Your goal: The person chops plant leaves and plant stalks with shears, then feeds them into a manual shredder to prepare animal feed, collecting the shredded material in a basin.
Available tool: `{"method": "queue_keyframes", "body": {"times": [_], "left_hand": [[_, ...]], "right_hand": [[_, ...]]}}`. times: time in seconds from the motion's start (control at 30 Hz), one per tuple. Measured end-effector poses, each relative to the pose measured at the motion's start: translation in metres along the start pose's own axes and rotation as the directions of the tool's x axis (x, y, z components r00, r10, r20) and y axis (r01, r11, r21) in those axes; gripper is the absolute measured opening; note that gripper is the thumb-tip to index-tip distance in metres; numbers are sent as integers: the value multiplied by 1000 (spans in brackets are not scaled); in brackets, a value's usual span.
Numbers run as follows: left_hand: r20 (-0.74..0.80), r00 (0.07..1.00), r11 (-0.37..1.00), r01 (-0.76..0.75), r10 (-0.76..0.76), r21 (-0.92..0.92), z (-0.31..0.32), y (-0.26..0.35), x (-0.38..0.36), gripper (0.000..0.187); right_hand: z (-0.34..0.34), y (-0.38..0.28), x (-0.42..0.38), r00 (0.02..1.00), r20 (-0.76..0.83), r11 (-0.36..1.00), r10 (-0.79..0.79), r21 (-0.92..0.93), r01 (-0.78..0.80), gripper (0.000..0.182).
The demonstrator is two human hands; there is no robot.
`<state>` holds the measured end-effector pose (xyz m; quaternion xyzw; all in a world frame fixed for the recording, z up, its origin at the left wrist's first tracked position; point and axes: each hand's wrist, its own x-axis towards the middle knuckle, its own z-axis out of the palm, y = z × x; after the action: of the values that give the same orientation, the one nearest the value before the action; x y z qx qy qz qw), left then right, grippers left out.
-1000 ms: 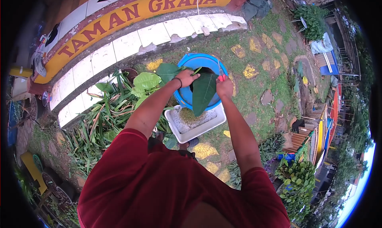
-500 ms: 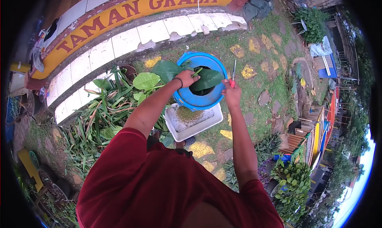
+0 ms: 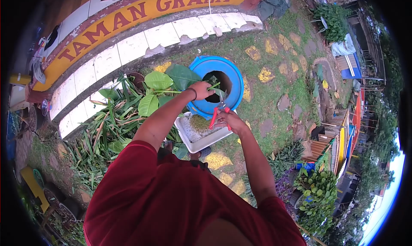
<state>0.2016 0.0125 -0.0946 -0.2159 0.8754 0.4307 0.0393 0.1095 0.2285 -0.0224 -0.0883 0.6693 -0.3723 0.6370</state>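
Note:
Over the left part of the blue container [image 3: 237, 74] with a round dark opening, my left hand [image 3: 201, 90] is closed round green leaf stems. Large green leaves [image 3: 158, 81] spread out to the left of that hand. My right hand [image 3: 228, 119] grips red-handled shears [image 3: 215, 116] at the container's near rim; the handles are spread apart. The shears' blades point to the stems by my left hand, with a small piece of leaf [image 3: 220, 93] there. Beneath the container's near side is a white tray [image 3: 207, 139] with greenish material and white bits in it.
A pile of cut long leaves [image 3: 103, 138] lies on the left. Behind runs a white-tiled ledge [image 3: 133, 46] below a yellow lettered band. Yellow and grey stepping stones [image 3: 265, 75] dot the grass at right. A wooden crate-like structure [image 3: 328, 141] stands farther right.
The large leaf over the opening is gone from there. My right hand has moved left and nearer to me, and the shears now point at the stems with their handles spread.

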Motion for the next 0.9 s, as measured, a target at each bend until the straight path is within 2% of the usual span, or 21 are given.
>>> {"method": "queue_keyframes", "body": {"times": [0.03,0.07,0.1,0.13,0.17,0.2,0.27,0.3,0.37,0.4,0.43,0.5,0.53,0.6,0.7,0.73,0.77,0.8,0.83,0.9], "left_hand": [[30,1000,999,10,-9,-46,-3,-1,2,50],[61,998,996,21,-16,-92,-4,-1,3,50],[60,998,996,19,-14,-90,-2,-3,4,50],[-4,1000,993,2,-3,-120,1,-5,5,49],[-68,998,989,-16,6,-150,5,-7,6,48],[-69,998,988,-18,7,-152,3,-6,6,48],[10,1000,963,18,-15,-267,-2,-3,4,46],[9,1000,964,16,-14,-267,-1,-3,4,46],[-27,1000,924,0,-12,-383,2,-2,6,43],[-27,1000,923,1,-12,-385,4,-1,8,43],[30,1000,920,17,-6,-392,7,1,10,42],[92,996,917,35,2,-397,12,7,10,41],[117,993,919,46,0,-391,14,11,9,41],[144,989,940,26,24,-341,26,7,14,41],[129,991,956,1,39,-294,21,12,7,42],[99,993,952,-30,63,-305,18,13,5,42],[84,995,951,-28,56,-308,16,15,5,42],[74,995,963,-41,62,-265,16,15,3,43],[73,995,974,-50,68,-221,18,15,1,44],[95,992,983,-69,86,-168,31,5,3,45]], "right_hand": [[3,4,-3,999,44,990,-17,141,11,31],[7,10,-7,999,43,990,-17,143,11,31],[12,15,-13,992,125,980,-33,200,7,30],[15,20,-21,978,204,967,-52,255,-2,29],[18,26,-33,978,202,967,-52,254,-1,29],[23,31,-48,964,266,975,-12,216,-47,32],[28,46,-74,916,397,975,57,175,-137,37],[27,53,-87,882,465,968,82,173,-181,39],[37,54,-122,887,444,962,124,167,-217,38],[42,53,-136,811,577,937,94,224,-268,39],[42,67,-142,804,578,933,138,197,-302,40],[50,80,-150,821,569,945,48,242,-222,36],[54,78,-150,822,568,943,50,244,-225,36],[61,63,-148,779,627,1000,1,-18,13,39],[68,31,-143,798,602,1000,29,-15,-25,35],[67,5,-140,845,534,991,38,-131,38,22],[56,0,-124,886,464,984,-10,-153,92,21],[51,-25,-114,947,321,929,7,-353,113,21],[46,-37,-98,959,215,866,-187,-424,264,22],[35,-72,-69,942,114,763,-315,-560,323,23]]}}
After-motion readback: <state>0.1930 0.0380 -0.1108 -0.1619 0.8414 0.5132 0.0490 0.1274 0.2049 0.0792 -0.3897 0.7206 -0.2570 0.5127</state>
